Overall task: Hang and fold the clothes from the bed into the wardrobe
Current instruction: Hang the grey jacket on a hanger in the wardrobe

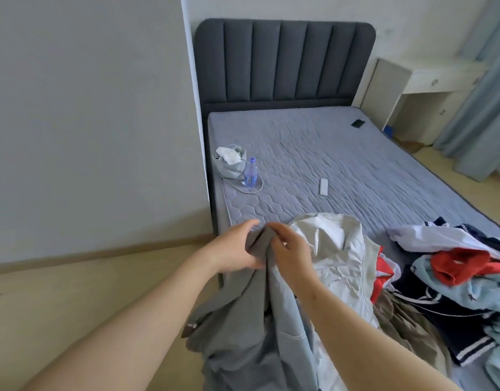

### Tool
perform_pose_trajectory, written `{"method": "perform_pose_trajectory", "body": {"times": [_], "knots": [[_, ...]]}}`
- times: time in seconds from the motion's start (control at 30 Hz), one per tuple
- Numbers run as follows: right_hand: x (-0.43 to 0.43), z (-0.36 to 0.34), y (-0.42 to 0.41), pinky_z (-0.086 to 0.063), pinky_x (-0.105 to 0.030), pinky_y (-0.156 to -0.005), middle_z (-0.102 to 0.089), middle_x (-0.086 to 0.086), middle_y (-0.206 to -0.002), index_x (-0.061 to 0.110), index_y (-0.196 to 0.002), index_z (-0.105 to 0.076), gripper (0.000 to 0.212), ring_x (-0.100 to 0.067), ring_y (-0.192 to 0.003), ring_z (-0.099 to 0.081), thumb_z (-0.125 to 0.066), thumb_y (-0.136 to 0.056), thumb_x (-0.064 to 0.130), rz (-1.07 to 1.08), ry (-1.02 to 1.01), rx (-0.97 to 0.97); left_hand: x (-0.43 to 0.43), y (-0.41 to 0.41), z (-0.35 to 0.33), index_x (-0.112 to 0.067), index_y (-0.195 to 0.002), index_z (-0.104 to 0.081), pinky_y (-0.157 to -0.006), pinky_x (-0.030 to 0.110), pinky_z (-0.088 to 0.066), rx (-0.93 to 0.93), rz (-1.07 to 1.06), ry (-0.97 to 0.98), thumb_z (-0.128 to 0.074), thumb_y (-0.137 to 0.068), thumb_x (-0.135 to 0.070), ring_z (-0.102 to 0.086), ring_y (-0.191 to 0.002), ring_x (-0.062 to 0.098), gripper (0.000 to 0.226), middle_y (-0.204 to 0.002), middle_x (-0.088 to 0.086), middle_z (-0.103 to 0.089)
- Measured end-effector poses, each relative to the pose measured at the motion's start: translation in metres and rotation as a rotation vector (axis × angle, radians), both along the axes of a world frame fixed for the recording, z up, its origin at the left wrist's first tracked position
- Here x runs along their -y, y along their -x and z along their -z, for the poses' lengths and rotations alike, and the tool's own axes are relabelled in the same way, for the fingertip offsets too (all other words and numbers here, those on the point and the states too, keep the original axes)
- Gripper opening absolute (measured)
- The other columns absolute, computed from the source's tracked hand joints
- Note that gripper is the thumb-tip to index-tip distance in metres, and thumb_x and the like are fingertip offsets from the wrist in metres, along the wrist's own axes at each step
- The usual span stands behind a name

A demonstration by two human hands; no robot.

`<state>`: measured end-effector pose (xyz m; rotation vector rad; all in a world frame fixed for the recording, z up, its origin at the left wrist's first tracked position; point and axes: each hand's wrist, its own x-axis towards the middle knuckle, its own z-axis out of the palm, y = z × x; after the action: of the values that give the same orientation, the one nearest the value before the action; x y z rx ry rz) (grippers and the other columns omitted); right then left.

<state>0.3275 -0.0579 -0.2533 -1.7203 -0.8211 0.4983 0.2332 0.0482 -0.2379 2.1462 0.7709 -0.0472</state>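
A grey garment (237, 328) hangs from both my hands over the bed's near left corner. My left hand (237, 249) grips its top edge from the left, and my right hand (291, 249) pinches the same edge from the right. Beside it lies a white jacket (339, 258). A pile of clothes (451, 280) in red, navy, light blue and white covers the near right of the bed (327, 153). The wardrobe is out of view.
On the mattress stand a grey pouch (230, 162) with a water bottle (250, 172) and cable, a white remote (323, 186) and a dark phone (357, 123). A grey wall (88, 122) is left; a white desk (429, 80) and curtains (482, 108) right.
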Motion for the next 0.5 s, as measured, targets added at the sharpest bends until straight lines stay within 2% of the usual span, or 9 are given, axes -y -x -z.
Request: {"method": "perform_pose_trajectory", "body": {"times": [0.03, 0.07, 0.1, 0.13, 0.2, 0.27, 0.33, 0.43, 0.5], "knots": [[-0.001, -0.004, -0.001, -0.039, -0.004, -0.064, -0.062, 0.024, -0.072, 0.041, -0.077, -0.06, 0.046, 0.007, -0.073, -0.055, -0.047, -0.085, -0.002, -0.023, -0.027, -0.002, 0.001, -0.003, -0.002, -0.032, -0.115, -0.053, -0.095, 0.037, -0.045, 0.054, -0.042, -0.036, -0.072, -0.071, -0.025, -0.055, -0.112, 0.023, 0.048, -0.117, 0.001, -0.057], [0.0, -0.006, -0.003, -0.039, -0.004, -0.061, -0.063, 0.025, -0.07, 0.043, -0.076, -0.06, 0.047, 0.008, -0.069, -0.055, -0.048, -0.086, -0.002, -0.033, -0.056, -0.012, 0.001, -0.007, -0.005, -0.035, -0.092, -0.057, -0.087, 0.038, -0.049, 0.103, -0.101, -0.073, -0.067, -0.077, -0.019, -0.06, -0.101, 0.027, 0.024, -0.101, 0.003, -0.063], [0.001, -0.007, -0.006, -0.04, -0.004, -0.061, -0.064, 0.025, -0.069, 0.044, -0.075, -0.061, 0.047, 0.009, -0.067, -0.055, -0.05, -0.086, -0.001, -0.036, -0.077, -0.032, 0.0, -0.009, -0.008, -0.033, -0.076, -0.054, -0.078, 0.039, -0.052, 0.151, -0.171, -0.097, -0.06, -0.081, -0.014, -0.062, -0.091, 0.031, 0.021, -0.088, 0.006, -0.064], [0.002, -0.008, -0.01, -0.041, -0.004, -0.062, -0.065, 0.022, -0.071, 0.043, -0.077, -0.062, 0.045, 0.007, -0.067, -0.055, -0.051, -0.087, 0.001, -0.04, -0.091, -0.058, -0.001, -0.011, -0.01, -0.032, -0.069, -0.051, -0.072, 0.038, -0.053, 0.211, -0.226, -0.125, -0.054, -0.082, -0.008, -0.063, -0.083, 0.032, 0.028, -0.082, 0.008, -0.064], [0.005, -0.009, -0.017, -0.043, -0.008, -0.065, -0.066, 0.016, -0.083, 0.04, -0.086, -0.061, 0.038, 0.0, -0.075, -0.057, -0.05, -0.085, 0.004, -0.067, -0.087, -0.13, 0.0, -0.012, -0.018, -0.035, -0.065, -0.051, -0.057, 0.024, -0.051, 0.337, -0.3, -0.143, -0.048, -0.081, 0.0, -0.06, -0.07, 0.019, 0.038, -0.077, 0.002, -0.063], [0.006, -0.007, -0.022, -0.044, -0.009, -0.064, -0.065, 0.007, -0.098, 0.038, -0.094, -0.058, 0.042, -0.004, -0.082, -0.057, -0.046, -0.082, -0.001, -0.122, -0.013, -0.169, 0.001, -0.012, -0.032, -0.034, -0.065, -0.054, -0.045, 0.011, -0.042, 0.479, -0.356, -0.051, -0.047, -0.081, 0.004, -0.054, -0.059, 0.003, 0.042, -0.071, -0.006, -0.06], [0.004, -0.004, -0.024, -0.047, -0.011, -0.063, -0.057, 0.004, -0.113, 0.04, -0.103, -0.052, 0.049, -0.006, -0.086, -0.055, -0.046, -0.083, -0.005, -0.177, 0.131, -0.112, 0.002, -0.011, -0.045, -0.028, -0.068, -0.057, -0.047, 0.011, -0.041, 0.618, -0.38, 0.111, -0.046, -0.082, 0.01, -0.051, -0.056, 0.002, 0.042, -0.067, -0.006, -0.058], [-0.002, -0.001, -0.022, -0.045, -0.025, -0.085, -0.042, 0.005, -0.125, 0.034, -0.134, -0.036, 0.062, -0.014, -0.112, -0.047, -0.06, -0.083, 0.009, -0.173, 0.31, 0.067, 0.001, -0.004, -0.063, -0.02, -0.072, -0.058, -0.052, 0.014, -0.043, 0.729, -0.324, 0.288, -0.046, -0.084, 0.015, -0.052, -0.058, 0.005, 0.039, -0.063, -0.006, -0.058], [-0.008, -0.002, -0.019, -0.044, -0.027, -0.083, -0.045, 0.004, -0.125, 0.027, -0.138, -0.036, 0.063, -0.014, -0.108, -0.048, -0.065, -0.083, 0.017, -0.219, 0.354, 0.043, 0.0, 0.002, -0.072, -0.016, -0.073, -0.057, -0.05, 0.015, -0.044, 0.778, -0.295, 0.387, -0.045, -0.085, 0.016, -0.053, -0.055, 0.004, 0.036, -0.059, -0.009, -0.058]]}}
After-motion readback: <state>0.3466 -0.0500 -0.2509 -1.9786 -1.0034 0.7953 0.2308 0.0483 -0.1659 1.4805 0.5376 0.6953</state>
